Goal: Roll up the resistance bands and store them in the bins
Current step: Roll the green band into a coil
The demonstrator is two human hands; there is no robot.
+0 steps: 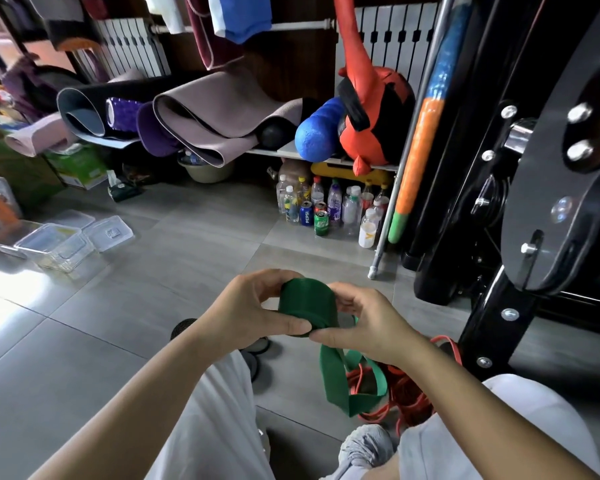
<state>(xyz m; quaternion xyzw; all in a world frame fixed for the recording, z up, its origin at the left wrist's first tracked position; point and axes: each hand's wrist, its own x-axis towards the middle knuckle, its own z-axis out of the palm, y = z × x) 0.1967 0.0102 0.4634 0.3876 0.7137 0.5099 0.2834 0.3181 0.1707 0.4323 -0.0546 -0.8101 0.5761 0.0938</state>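
Here, I see both hands gripping a part-rolled green band over the knees.
Nearest me are pale, soft trouser legs. Just above them the left hand [246,306] curls round the band [305,303], its thumb pressed flat on the roll's lower edge. The right hand [371,327] pinches the opposite side between thumb and bent fingers. The band is matte, flat rubber wound into a fat, squat cylinder, and its loose tail hangs down in a wide ribbon loop. Under that, a thin orange band [409,400] lies tangled on the grey floor tiles [187,244]. Farther left stand clear, boxy plastic bins [54,245]. Beyond are plastic bottles [329,206], then rolled foam mats [219,126] on a shelf.
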